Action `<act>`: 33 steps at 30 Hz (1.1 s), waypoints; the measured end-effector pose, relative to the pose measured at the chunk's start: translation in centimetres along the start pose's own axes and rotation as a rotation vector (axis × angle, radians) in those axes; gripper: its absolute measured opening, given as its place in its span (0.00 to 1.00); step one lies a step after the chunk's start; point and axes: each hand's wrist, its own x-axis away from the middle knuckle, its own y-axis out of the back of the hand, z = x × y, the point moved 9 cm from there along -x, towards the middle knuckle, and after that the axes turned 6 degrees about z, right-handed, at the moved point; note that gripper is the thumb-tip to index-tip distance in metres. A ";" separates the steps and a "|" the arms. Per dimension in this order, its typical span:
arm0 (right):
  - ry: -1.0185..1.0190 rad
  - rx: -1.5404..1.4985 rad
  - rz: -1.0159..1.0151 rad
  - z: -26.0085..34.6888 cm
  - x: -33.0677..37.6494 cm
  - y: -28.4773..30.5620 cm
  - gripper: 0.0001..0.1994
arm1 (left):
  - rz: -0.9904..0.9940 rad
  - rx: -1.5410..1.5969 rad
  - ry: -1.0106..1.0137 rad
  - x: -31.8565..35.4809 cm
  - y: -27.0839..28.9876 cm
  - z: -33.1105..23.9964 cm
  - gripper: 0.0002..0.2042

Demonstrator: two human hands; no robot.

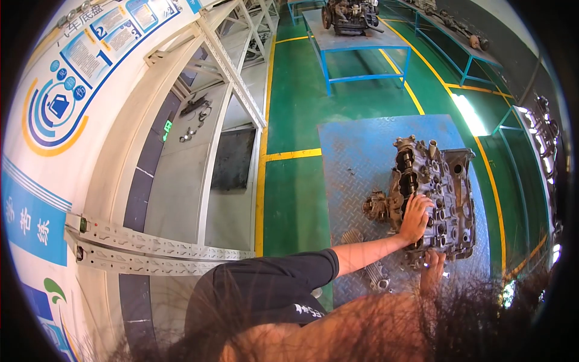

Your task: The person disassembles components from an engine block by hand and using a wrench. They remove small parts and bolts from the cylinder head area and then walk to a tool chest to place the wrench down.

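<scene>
A greasy metal engine point(445, 202) lies on a blue tread-patterned bench top point(362, 142), its openings and bores turned up. My left hand point(416, 218) rests on the engine's left part, fingers stretched forward beside the long opening where a dark shaft point(408, 172) shows. At the engine's near end is my right hand point(432, 268), its fingers bent against the metal; what they hold is hidden. A small rounded metal part point(377, 207) juts out on the engine's left side.
Loose metal parts point(375, 274) lie on the bench top near my left forearm. Left stands a white metal rack point(232, 99) with a black flat panel point(233, 158). Ahead, another engine point(351, 17) sits on a blue-framed table point(362, 40). More benches with parts line the right.
</scene>
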 end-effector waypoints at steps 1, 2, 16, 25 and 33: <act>0.007 -0.002 0.006 0.5 -0.2 0.1 0.21 | 0.013 0.018 -0.003 -0.1 0.1 0.0 0.19; -0.033 -0.011 0.025 0.8 -0.2 -0.1 0.22 | 0.025 0.034 -0.005 -0.1 0.3 0.1 0.18; -0.028 0.127 0.182 0.3 -2.6 -0.7 0.19 | 0.957 -0.335 0.225 -9.3 4.0 -8.3 0.25; -0.014 0.093 0.292 1.1 -2.3 -0.4 0.17 | 1.457 -0.053 0.455 16.3 7.8 6.9 0.34; -0.029 -0.011 0.337 1.1 -2.8 0.8 0.19 | 1.283 0.170 0.902 24.3 14.1 9.1 0.31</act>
